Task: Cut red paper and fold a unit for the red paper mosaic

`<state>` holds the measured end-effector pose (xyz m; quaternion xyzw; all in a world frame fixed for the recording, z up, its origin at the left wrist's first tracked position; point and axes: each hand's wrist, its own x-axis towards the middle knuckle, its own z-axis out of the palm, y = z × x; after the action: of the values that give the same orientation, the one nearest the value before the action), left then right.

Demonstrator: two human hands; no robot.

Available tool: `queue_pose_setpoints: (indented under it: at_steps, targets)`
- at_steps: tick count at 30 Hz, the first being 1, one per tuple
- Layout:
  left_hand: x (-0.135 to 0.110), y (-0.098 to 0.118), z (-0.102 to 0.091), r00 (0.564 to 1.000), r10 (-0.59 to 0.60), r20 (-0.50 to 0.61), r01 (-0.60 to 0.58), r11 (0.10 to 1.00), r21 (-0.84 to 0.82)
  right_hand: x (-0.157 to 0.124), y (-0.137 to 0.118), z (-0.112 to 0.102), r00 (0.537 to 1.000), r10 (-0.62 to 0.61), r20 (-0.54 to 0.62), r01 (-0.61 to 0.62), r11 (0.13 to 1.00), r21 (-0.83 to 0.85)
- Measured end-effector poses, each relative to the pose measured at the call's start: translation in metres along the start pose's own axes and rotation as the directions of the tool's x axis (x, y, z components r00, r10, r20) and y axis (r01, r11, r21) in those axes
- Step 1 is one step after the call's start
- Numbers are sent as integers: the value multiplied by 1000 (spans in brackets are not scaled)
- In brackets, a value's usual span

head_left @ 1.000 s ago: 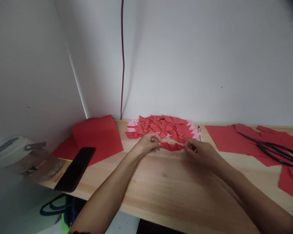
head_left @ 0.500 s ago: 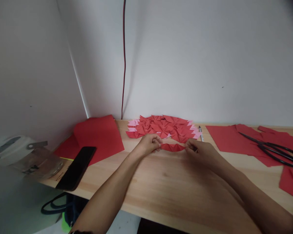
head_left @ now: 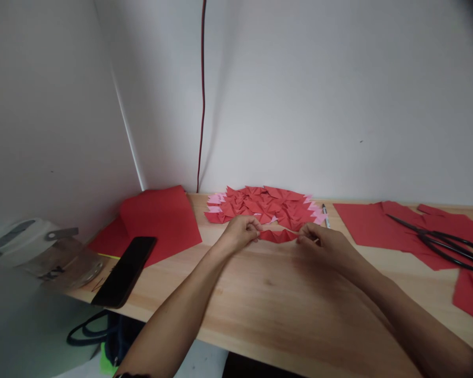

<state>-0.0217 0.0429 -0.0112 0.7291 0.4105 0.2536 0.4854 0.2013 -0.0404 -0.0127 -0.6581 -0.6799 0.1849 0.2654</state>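
Note:
Both of my hands pinch a small folded red paper piece (head_left: pixel 278 235) just above the wooden table (head_left: pixel 268 299). My left hand (head_left: pixel 240 232) grips its left end with closed fingers. My right hand (head_left: pixel 319 242) grips its right end, fingers closed too. Right behind the piece lies a heap of folded red and pink paper pieces (head_left: pixel 265 205) against the wall.
A black phone (head_left: pixel 125 271) rests on red paper sheets (head_left: pixel 153 223) at the left. A pen (head_left: pixel 325 216) lies by the heap. Black scissors (head_left: pixel 441 244) sit on cut red paper (head_left: pixel 382 227) at the right. A red cable (head_left: pixel 202 94) runs down the wall.
The hands stay closed on the red piece in about the same spot; the view has shifted slightly.

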Motion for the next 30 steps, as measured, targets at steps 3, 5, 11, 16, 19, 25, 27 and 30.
queue_pose_setpoints:
  at_steps: [3, 5, 11, 16, 19, 25, 27, 30]
  targets:
    - [0, 0, 0, 999, 24, -40, -22, 999, 40, 0, -1, 0, 1000, 6, 0, -6, 1000, 18]
    - [1, -1, 0, 998, 35, -50, -32, 998, 56, -1, -1, 0, 1000, 11, 11, -12, 999, 31]
    - [0, 0, -1, 999, 31, -13, -31, 998, 57, 0, 0, -3, 1000, -11, -5, 11, 1000, 22]
    - [-2, 3, -4, 999, 32, 43, -35, 996, 76, 0, -4, -8, 999, 52, 11, -52, 999, 13]
    - [-2, 1, -6, 998, 40, 56, -46, 993, 108, 0, -3, -7, 998, 54, 29, -54, 998, 14]
    - [0, -6, -12, 997, 70, 32, -74, 980, 182, 0, 6, -6, 997, -24, 69, 27, 999, -42]
    - [-1, -6, -13, 996, 83, 19, -85, 974, 210, -1, 9, -7, 992, -60, 111, 68, 996, -66]
    - [-1, -6, -11, 993, 114, -24, -104, 962, 252, -2, 11, -6, 985, -67, 161, 79, 994, -72]
